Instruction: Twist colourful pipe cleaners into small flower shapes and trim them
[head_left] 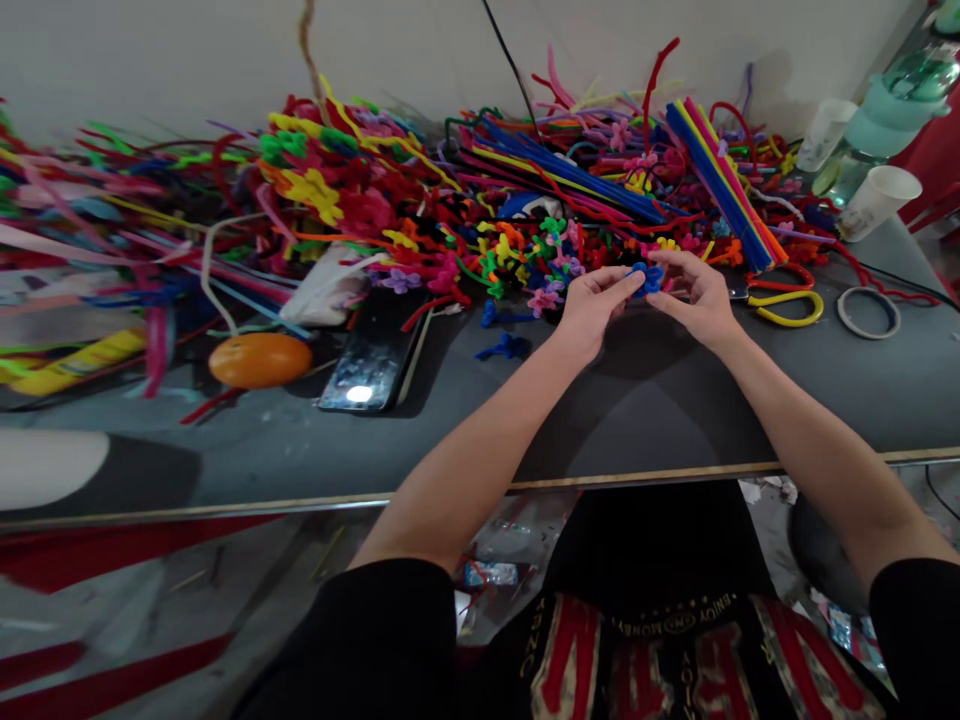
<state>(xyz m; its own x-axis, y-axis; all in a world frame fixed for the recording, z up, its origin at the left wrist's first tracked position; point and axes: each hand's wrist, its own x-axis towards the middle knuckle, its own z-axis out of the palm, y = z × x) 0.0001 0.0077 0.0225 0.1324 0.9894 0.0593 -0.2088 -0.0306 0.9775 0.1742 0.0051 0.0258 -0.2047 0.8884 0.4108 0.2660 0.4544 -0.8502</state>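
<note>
A small blue pipe-cleaner flower (646, 281) is held above the grey table, between both hands. My left hand (597, 308) pinches its left side with thumb and forefinger. On its right side, my right hand (696, 297) has thumb and fingertips closed around the flower's edge. Two more blue pipe-cleaner pieces, one at the back (502, 315) and one nearer (504, 347), lie on the table left of my left hand. Behind the hands is a cluster of small coloured flowers (517, 255).
Heaped pipe cleaners (360, 190) line the wall. A phone (371, 360) and an orange fruit (260, 360) lie left; scissors (787, 305), a tape roll (868, 312), a paper cup (879, 200) and a bottle (892, 115) are right. The table's front edge (645, 475) runs under both forearms.
</note>
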